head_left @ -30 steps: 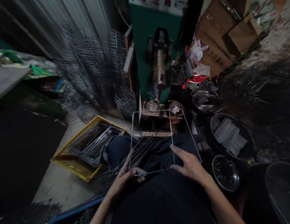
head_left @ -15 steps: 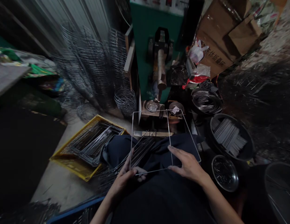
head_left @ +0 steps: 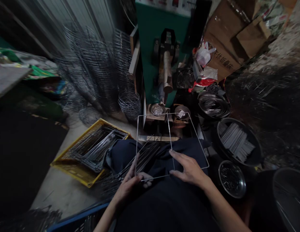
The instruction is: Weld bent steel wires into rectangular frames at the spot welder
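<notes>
My left hand (head_left: 130, 178) is closed around the lower left corner of a rectangular wire frame (head_left: 137, 138), held upright above my lap. A straight wire rod (head_left: 169, 132) crosses the frame from its far side to its near side, right of the middle. My right hand (head_left: 190, 169) pinches this rod near its lower end, with thumb and fingertips beside the frame's near edge. Loose wire rods (head_left: 148, 154) lie across my lap under the frame.
Ahead stands a green machine (head_left: 150, 35) with a metal arm (head_left: 167, 71) above a small dish (head_left: 157, 109). A yellow crate (head_left: 90, 183) of wire frames sits left. At right are a basin of rods (head_left: 259, 151) and a metal bowl (head_left: 244, 187). Wire rings (head_left: 99, 67) are stacked behind.
My right hand has moved a little left, and the straight rod has shifted left along the wire frame with it. My left hand stays nearly still on the corner.
</notes>
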The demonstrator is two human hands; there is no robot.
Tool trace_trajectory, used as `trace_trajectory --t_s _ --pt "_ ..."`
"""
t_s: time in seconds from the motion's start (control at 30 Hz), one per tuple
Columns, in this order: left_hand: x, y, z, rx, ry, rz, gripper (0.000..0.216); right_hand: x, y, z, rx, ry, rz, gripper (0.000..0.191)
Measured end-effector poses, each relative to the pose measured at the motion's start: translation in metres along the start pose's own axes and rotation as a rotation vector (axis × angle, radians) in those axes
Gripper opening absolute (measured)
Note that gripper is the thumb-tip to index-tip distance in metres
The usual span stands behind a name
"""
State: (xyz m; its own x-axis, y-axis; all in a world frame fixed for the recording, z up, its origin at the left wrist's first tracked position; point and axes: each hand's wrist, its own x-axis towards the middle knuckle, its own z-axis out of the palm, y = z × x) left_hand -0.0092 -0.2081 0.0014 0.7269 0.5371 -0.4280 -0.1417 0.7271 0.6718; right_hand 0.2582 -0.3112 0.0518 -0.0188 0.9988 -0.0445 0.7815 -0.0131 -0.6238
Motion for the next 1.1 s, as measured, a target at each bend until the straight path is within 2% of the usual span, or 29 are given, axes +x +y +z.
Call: trace_trajectory --t_s 0.13,0.2,0.43,0.9,1.1 --pt "0.004 -0.002 0.004 -0.007 -0.004 -0.017 0.097 0.012 -0.015 0.004 0.126 -0.094 -0.115 0.079" --pt "0.004 -0.003 0.004 -0.025 -0.003 -0.020 0.095 0.012 -0.018 0.003 0.144 -0.097 -0.131 0.080" --pt "-0.003 0.005 0.004 -0.041 0.014 0.007 0.097 -0.007 -0.004 -0.008 0.027 -0.030 0.008 0.081" --pt "-0.012 0.015 0.016 0.009 0.035 0.048 0.099 -0.009 -0.010 -0.004 -0.028 -0.056 0.023 0.094" --pt "-0.015 0.016 0.019 0.028 0.030 0.054 0.098 -0.011 -0.013 -0.007 -0.036 -0.054 0.042 0.092"
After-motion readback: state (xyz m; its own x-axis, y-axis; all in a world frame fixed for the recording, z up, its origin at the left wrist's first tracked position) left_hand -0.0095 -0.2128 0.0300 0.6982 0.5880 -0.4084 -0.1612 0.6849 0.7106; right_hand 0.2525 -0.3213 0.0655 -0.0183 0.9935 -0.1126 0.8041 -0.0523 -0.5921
